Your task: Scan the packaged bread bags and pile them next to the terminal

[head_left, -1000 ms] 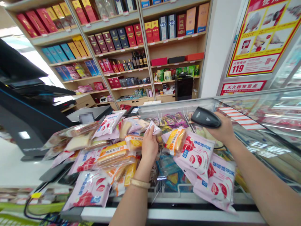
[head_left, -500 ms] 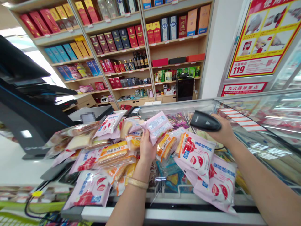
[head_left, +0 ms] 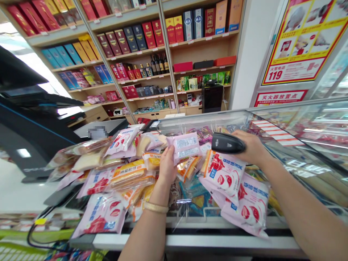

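My left hand (head_left: 166, 165) is closed on the edge of a small pink packet (head_left: 186, 145), its printed back face up. To the right, my right hand (head_left: 251, 146) grips a black handheld scanner (head_left: 227, 143), whose head points left toward the packet. Below the scanner, pink bags with strawberry pictures (head_left: 224, 175) overlap on the glass. Orange-and-clear bread packs (head_left: 129, 174) lie left of my left hand, and a smaller orange pack (head_left: 187, 167) sits just under the pink packet. Another pink bag (head_left: 102, 214) rests at the front left.
A glass-topped freezer (head_left: 274, 145) spans the middle and right. At the left stands a dark checkout machine (head_left: 29, 134), with cables below it. A green basket (head_left: 24, 248) is at the bottom left. Shelves of boxes and bottles (head_left: 138, 76) rise behind.
The scanner in my right hand has moved left, nearer the pink packet. The packet has turned more level in my left hand. The whole view has shifted slightly.
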`<state>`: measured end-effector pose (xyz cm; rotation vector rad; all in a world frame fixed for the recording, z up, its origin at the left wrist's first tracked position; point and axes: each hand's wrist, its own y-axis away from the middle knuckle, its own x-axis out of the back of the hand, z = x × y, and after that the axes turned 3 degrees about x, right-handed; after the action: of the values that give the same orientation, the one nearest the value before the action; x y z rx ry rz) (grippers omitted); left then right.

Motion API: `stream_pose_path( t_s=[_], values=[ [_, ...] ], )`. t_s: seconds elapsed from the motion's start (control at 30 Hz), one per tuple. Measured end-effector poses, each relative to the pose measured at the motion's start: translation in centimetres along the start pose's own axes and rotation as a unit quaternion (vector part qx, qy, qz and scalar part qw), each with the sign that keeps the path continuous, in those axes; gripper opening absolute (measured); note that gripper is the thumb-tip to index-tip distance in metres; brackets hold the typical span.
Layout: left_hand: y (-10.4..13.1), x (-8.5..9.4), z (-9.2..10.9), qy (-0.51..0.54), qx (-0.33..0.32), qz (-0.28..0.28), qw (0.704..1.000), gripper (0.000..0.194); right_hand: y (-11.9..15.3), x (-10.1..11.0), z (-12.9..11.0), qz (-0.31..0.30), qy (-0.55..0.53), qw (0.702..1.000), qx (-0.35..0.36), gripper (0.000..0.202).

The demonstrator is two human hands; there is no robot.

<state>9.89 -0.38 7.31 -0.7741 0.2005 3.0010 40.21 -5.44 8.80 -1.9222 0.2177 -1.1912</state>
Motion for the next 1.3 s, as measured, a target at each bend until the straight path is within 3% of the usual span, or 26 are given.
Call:
stream_pose_path(
  t_s=[0.4, 0.67, 0.77, 0.87, 0.93, 1.03, 1.1, 1.13, 1.2, 1.3],
  values=[
    [0.0, -0.1, -0.1, 0.025, 0.006, -0.005, 1.0, 0.021, -0.1, 0.2, -0.3, -0.029, 0.016, 0.999, -0.013, 0.024],
    [-0.2, 0.3, -0.3, 0.022, -0.003, -0.029, 0.999, 0.027, -0.2, 0.1, -0.3, -0.007, 0.009, 1.0, 0.021, 0.021],
    [-0.5, 0.7, -0.7, 0.013, -0.026, -0.042, 0.999, 0.037, -0.1, 0.0, -0.2, 0.008, 0.014, 1.0, 0.013, 0.02],
    [-0.6, 1.2, -1.2, -0.064, -0.107, -0.083, 0.989, 0.044, 0.3, -0.3, 0.2, 0.068, 0.035, 0.997, 0.014, 0.017],
    [-0.4, 1.4, -1.4, -0.186, -0.189, -0.162, 0.951, 0.041, 0.6, -0.4, 0.6, 0.109, 0.05, 0.993, 0.01, 0.014],
    [0.0, 1.5, -1.7, -0.368, -0.279, -0.312, 0.831, 0.041, 1.0, -0.5, 1.3, 0.147, 0.067, 0.987, -0.001, 0.014],
    [0.3, 1.4, -1.8, -0.434, -0.304, -0.366, 0.765, 0.047, 1.2, -0.6, 1.7, 0.159, 0.077, 0.984, -0.002, 0.018],
    [0.4, 1.3, -1.8, -0.459, -0.311, -0.368, 0.746, 0.05, 1.3, -0.6, 1.8, 0.163, 0.081, 0.983, -0.002, 0.018],
    [0.7, 1.2, -1.5, -0.513, -0.328, -0.316, 0.728, 0.053, 1.4, -0.7, 1.9, 0.166, 0.085, 0.982, -0.005, 0.018],
    [1.2, 1.2, -0.1, -0.627, -0.339, -0.133, 0.689, 0.056, 1.5, -0.9, 2.1, 0.169, 0.086, 0.982, -0.013, 0.019]
  ],
)
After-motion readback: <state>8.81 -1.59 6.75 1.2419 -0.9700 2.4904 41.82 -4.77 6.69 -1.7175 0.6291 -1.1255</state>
